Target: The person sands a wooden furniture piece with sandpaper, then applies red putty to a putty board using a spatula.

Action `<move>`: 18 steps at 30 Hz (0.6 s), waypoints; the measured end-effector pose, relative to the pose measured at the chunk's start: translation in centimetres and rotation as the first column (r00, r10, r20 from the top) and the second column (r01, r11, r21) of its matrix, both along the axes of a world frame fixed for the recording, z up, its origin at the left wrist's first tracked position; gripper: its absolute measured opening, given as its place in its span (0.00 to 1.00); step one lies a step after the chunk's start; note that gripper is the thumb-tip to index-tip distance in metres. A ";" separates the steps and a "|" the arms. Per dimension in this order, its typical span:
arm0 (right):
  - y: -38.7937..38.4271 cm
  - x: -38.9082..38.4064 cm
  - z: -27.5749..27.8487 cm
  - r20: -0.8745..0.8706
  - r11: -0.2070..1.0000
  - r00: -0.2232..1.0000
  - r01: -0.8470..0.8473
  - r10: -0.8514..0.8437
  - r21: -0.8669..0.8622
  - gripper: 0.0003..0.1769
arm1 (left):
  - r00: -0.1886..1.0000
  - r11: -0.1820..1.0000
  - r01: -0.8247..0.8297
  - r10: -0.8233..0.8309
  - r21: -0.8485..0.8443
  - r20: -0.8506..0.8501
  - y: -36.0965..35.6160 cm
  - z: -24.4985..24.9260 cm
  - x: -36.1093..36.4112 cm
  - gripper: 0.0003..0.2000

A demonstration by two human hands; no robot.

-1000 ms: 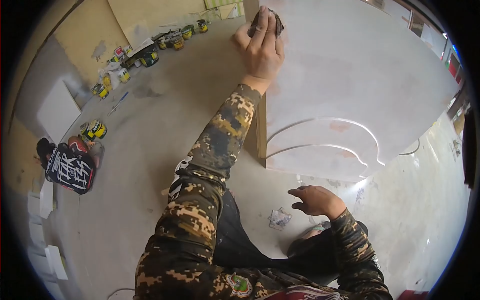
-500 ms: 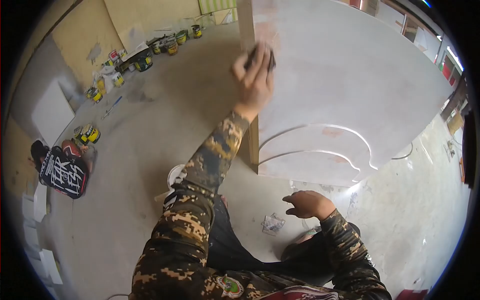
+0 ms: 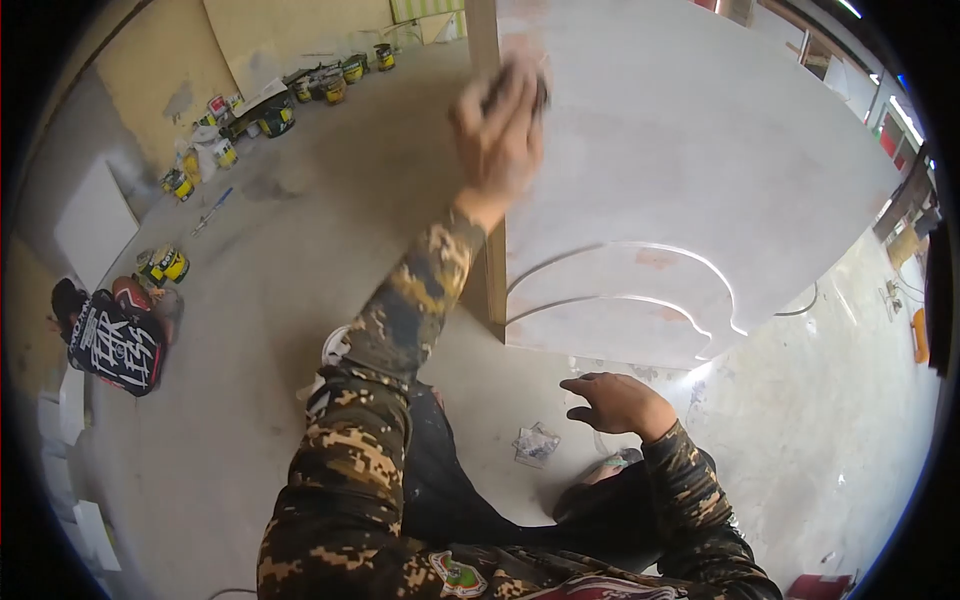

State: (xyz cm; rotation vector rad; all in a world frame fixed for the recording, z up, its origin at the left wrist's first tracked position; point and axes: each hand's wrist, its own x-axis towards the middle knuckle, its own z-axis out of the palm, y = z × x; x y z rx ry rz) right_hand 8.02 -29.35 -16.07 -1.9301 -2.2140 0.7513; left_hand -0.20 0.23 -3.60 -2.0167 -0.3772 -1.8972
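Note:
My left hand [image 3: 500,135] is pressed near the left edge of a large grey-white wooden panel [image 3: 680,150]. Its fingers are closed over a dark pad [image 3: 541,95], like folded sandpaper; motion blurs its outline. Reddish patches show through the panel's pale coat near the pad. Two curved raised mouldings [image 3: 640,245] arc across the panel's lower part. My right hand [image 3: 615,403] hovers over my knee, below the panel's bottom edge. It holds nothing, and its fingers are stretched out and apart. On the floor below lies a small crumpled, greyish square [image 3: 536,445].
Several paint cans [image 3: 278,120] line the back wall, and others [image 3: 165,265] stand at left. A person in a black printed shirt [image 3: 118,345] crouches there. A white container [image 3: 336,345] is partly behind my left arm. A cable [image 3: 800,305] lies right of the panel.
My left hand has shifted slightly up along the panel's edge with the dark pad. The whole view has drifted a little; my right hand keeps nearly the same pose.

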 end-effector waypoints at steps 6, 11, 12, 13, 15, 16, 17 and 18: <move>-0.4 0.5 -0.5 0.096 0.982 0.994 -0.031 0.050 -0.189 0.25 | 0.992 0.990 -0.026 0.008 0.136 0.130 1.3 2.5 1.2 0.18; 0.2 0.0 0.7 0.020 0.999 0.999 0.026 -0.025 -0.028 0.26 | 0.996 0.995 -0.085 0.084 0.045 0.011 0.6 0.7 0.8 0.21; 0.0 0.1 0.1 -0.012 0.998 1.000 0.010 -0.009 0.056 0.25 | 0.998 0.998 -0.054 0.053 0.031 0.045 0.4 2.6 1.3 0.21; -0.1 0.2 -0.4 -0.006 0.999 1.000 0.009 -0.009 0.049 0.25 | 0.997 0.998 -0.054 0.053 0.024 0.050 0.5 3.5 1.9 0.21; -0.3 0.3 -1.3 -0.017 0.997 0.998 -0.063 0.062 -0.046 0.25 | 0.984 0.991 -0.118 0.109 0.056 0.144 0.1 4.9 2.8 0.22; -0.1 0.2 -1.1 -0.022 0.998 0.998 -0.057 0.056 -0.033 0.25 | 0.985 0.991 -0.112 0.102 0.069 0.140 0.3 3.4 2.8 0.22; -0.1 0.1 -0.7 0.043 0.995 0.998 -0.039 0.044 -0.096 0.25 | 0.995 0.996 -0.079 0.076 0.041 0.071 -0.1 0.4 2.3 0.22; -0.2 0.0 -0.2 0.110 0.987 0.993 -0.019 0.037 -0.158 0.25 | 0.999 0.999 -0.050 0.050 0.012 0.005 -0.5 -1.9 1.6 0.22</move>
